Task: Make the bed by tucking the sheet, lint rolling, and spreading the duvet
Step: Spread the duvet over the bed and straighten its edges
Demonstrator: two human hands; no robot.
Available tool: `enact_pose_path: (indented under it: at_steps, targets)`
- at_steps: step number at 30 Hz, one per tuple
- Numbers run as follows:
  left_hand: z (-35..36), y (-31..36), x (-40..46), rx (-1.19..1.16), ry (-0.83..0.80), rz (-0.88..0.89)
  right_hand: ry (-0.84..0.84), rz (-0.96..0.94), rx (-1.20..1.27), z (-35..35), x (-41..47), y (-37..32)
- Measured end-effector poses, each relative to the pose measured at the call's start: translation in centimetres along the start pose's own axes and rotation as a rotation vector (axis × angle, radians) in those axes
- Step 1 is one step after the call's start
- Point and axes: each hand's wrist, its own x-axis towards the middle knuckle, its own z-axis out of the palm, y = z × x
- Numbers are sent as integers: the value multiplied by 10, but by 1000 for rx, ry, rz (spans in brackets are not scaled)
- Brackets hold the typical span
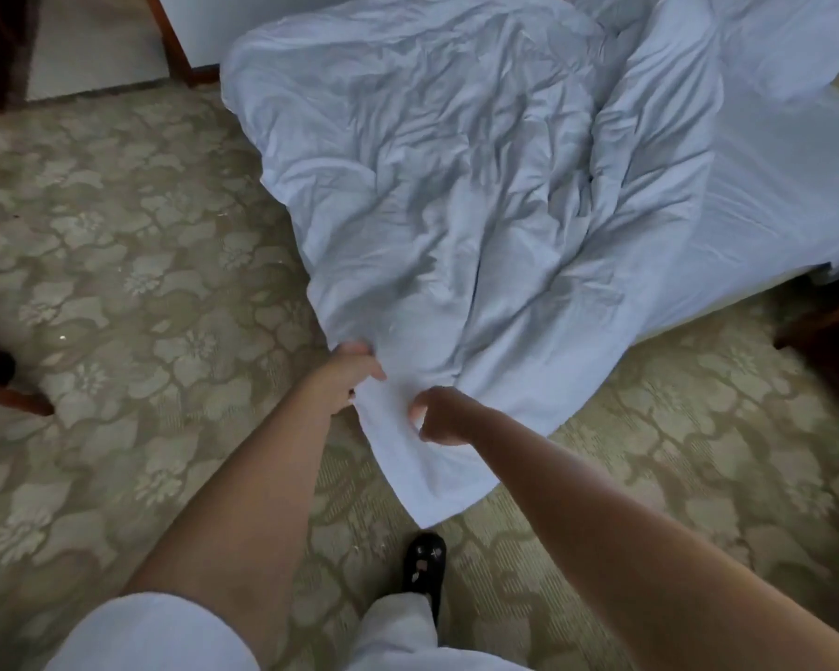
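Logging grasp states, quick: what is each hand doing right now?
Left hand: closed, grip on the edge of the white duvet.
Right hand: closed, fingers curled into the same duvet, bunching it.

Pale blue-white duvet [446, 176], beige carpet [132, 263] with lighter floral pattern, black shoe [425, 566], white trousers [398, 627], dark reddish-brown wood frame [178, 46]

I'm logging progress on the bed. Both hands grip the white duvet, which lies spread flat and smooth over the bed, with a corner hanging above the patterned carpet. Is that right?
Not quite. The head view shows the duvet bunched and heavily wrinkled, spilling off the bed, not flat and smooth. The left hand and right hand do grip it, a corner hanging above the carpet.
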Motion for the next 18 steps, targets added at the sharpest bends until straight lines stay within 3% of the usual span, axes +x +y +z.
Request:
enact_pose_path:
  at_steps: [3, 9, 15, 18]
  targets:
    - [11, -9, 7, 87, -88, 10, 140, 64, 131, -5, 3, 13]
    - [17, -8, 30, 72, -112, -20, 214, 138, 175, -8, 19, 34]
    - [10, 4, 52, -22, -119, -4, 121, 118, 191, -21, 48, 30]
    - [6, 6, 67, 43, -70, 68, -1, 127, 192, -16, 64, 23]
